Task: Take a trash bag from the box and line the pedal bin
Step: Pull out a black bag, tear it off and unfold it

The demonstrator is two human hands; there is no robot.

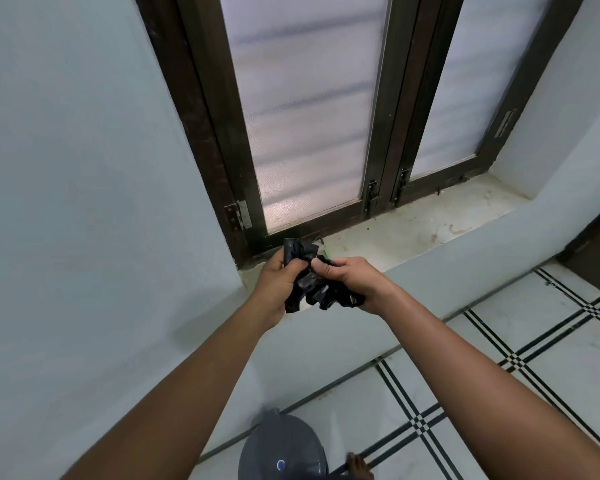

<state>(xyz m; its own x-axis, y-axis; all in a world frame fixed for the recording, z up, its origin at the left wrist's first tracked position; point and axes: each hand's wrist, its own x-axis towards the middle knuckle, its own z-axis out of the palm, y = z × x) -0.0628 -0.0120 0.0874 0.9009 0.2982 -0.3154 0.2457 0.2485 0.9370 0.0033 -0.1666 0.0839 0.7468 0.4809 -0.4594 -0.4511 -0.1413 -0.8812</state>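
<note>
Getting on with the middle of the job, by the look of it — trash bag (pixel 312 282) already out and in hand, yet lying crumpled and unopened, with no box in view. Waiting below at the frame's bottom edge: pedal bin (pixel 281 448), lid down, not yet lined. Gripping one end of the black bag with the left hand (pixel 279 282), fingers curled round it; pinching the other bunch with the right hand (pixel 347 278) — both held close together, raised just in front of the window sill (pixel 413 226).
</note>
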